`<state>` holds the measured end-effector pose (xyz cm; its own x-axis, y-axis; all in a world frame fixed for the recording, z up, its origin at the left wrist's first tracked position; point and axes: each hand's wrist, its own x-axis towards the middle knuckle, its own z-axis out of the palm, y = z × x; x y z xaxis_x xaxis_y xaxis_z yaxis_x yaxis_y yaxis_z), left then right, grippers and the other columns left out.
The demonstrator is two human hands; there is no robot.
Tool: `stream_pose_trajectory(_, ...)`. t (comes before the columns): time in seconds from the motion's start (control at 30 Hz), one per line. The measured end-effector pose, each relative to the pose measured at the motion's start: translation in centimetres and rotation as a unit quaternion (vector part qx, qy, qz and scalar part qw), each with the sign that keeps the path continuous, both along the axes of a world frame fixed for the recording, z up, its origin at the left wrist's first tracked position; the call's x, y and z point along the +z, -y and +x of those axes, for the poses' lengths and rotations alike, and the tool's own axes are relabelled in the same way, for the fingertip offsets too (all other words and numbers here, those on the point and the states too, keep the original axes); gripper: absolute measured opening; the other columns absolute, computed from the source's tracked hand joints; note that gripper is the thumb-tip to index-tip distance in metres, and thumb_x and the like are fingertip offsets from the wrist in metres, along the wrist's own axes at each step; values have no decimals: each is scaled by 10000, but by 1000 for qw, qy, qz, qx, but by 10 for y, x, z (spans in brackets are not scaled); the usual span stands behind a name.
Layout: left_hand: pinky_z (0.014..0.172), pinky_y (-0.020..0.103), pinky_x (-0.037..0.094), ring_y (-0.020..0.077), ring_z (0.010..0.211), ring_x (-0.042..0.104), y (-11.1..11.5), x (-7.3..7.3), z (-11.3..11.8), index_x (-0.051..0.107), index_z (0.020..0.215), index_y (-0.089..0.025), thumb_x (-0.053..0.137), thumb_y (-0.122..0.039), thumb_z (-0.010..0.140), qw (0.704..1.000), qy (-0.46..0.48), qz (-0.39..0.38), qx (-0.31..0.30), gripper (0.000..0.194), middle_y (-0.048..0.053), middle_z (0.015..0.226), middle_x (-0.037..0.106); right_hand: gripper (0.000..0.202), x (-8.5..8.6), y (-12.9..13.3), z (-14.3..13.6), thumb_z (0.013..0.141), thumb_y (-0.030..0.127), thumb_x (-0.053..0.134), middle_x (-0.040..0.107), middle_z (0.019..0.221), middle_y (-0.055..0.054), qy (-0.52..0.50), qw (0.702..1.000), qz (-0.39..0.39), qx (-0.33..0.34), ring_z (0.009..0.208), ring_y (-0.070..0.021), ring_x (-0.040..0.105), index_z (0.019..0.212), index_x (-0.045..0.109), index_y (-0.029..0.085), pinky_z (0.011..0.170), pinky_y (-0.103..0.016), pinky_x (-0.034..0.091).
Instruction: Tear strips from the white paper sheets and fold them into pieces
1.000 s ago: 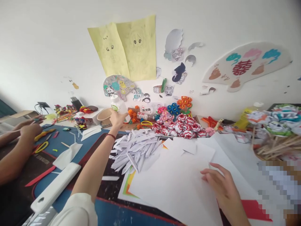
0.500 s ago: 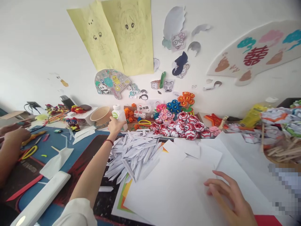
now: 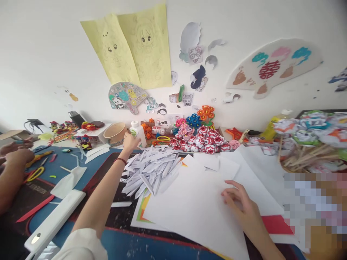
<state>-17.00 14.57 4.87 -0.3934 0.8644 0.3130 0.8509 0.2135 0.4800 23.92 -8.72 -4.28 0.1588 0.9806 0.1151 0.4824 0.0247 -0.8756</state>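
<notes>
A white bottle (image 3: pixel 140 135) with a green label stands at the back of the table. In front of its lower left side is my left hand (image 3: pixel 131 142), fingers apart; whether they still touch the bottle is hard to see. My right hand (image 3: pixel 240 196) hovers over or rests lightly on the right part of large white paper sheets (image 3: pixel 195 206), its fingers loosely curved and holding nothing. Between my hands lies a heap of folded white paper strips (image 3: pixel 154 171). Coloured sheets (image 3: pixel 145 209) peek out under the white paper.
A brown paper bowl (image 3: pixel 115 135) stands left of the bottle. Red-and-white paper flowers (image 3: pixel 210 141) line the back. A long white device (image 3: pixel 56 220) lies at the lower left, near yellow-handled scissors (image 3: pixel 36 174). Another person's hands (image 3: pixel 18 155) are at the far left.
My left hand has slid slightly left from around the bottle, which stays at the back. The camera view has turned right, and my right hand keeps its loose curve over the paper.
</notes>
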Motion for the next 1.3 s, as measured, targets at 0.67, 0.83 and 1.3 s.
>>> stream_pose_trajectory(0.67, 752, 385, 411, 257, 890, 585, 150, -63, 187, 625, 884, -225, 415, -117, 866, 918, -207, 66, -332, 237, 118, 895, 656, 200, 7, -107, -60, 764, 291, 641, 620, 927, -77, 210, 970, 120, 22, 938, -252, 554, 934, 619, 188, 804, -325, 407)
stream_pose_trajectory(0.83, 689, 356, 425, 244, 846, 604, 156, -74, 192, 612, 906, -200, 428, -138, 867, 915, -191, 44, -352, 198, 87, 860, 664, 109, -12, -123, -50, 705, 292, 654, 600, 653, -13, 166, 983, 82, 15, 664, -191, 566, 734, 620, 193, 620, -282, 406)
stream_pose_trajectory(1.3, 704, 343, 449, 233, 899, 628, 152, -74, 184, 537, 1065, -217, 403, -334, 930, 955, -44, 40, -291, 224, 76, 962, 665, 326, 14, -105, -58, 799, 511, 572, 597, 637, -20, -92, 987, 64, 113, 548, -153, 542, 733, 545, 192, 529, -269, 436)
